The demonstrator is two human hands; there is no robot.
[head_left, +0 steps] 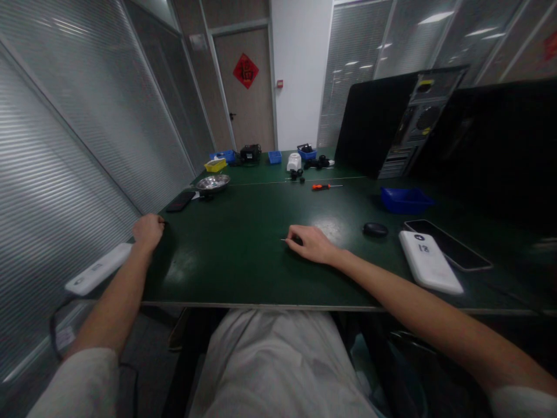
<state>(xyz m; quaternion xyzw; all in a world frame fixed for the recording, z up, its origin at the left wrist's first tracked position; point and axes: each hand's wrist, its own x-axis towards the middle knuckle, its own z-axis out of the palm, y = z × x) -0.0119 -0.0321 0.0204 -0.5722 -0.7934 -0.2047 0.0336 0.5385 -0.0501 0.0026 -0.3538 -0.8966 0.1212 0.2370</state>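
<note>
Right fingers (290, 234) clamped on thin rod (282, 240); left fingers (161, 222) unclear; green tabletop (243, 232), wooden door (250, 110).

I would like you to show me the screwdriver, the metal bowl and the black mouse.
Screwdriver (321, 187): head view, on its orange handle.
Metal bowl (213, 191): head view, front rim.
Black mouse (375, 229): head view, middle of its top.

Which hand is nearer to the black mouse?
Right. The right hand is a little left of the mouse; the left hand is far over, by the left edge of the table.
</note>
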